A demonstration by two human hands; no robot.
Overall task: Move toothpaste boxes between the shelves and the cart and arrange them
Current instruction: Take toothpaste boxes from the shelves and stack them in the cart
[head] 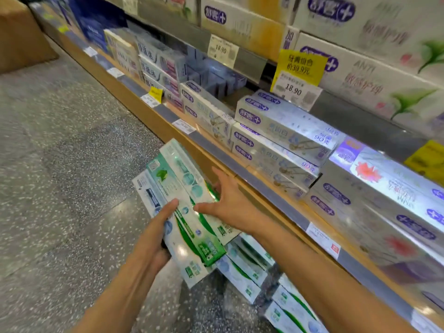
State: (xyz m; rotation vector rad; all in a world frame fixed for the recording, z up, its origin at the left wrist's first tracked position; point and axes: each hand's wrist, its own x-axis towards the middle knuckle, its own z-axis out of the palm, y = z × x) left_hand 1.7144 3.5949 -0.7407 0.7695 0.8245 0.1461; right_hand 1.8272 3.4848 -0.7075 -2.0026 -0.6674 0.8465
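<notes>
The floor [60, 152] is taking up the left side, grey and speckled. A brown cardboard box [21, 37] is sitting on it at the top left.

The shelves [252, 181] are running along the right side, with a wooden front edge and white price tags [323, 240] stuck on it. The lower shelf is holding stacks of white toothpaste boxes with purple marks [278, 140]. The upper shelf is holding bigger white boxes with green leaves [374, 75]. A yellow price sign [300, 66] is hanging from the upper shelf.

More green and white boxes [247, 270] are lying low down, just under the arms. The picture is too blurry there to tell what they are lying on.

The bunch of green and white toothpaste boxes [185, 207] is being held in the air over the floor, in front of the lower shelf. It looks like about 3 boxes, fanned out a little and tilted.

The left hand [153, 234] is holding the bunch from below. Its thumb is lying flat on top of the boxes, and the other fingers are curling under them, so it is pinching the bunch.

The right hand [228, 203] is touching the right side of the bunch. Its fingers [217, 186] are spread apart and almost straight, and the thumb is pressing on the top box.
</notes>
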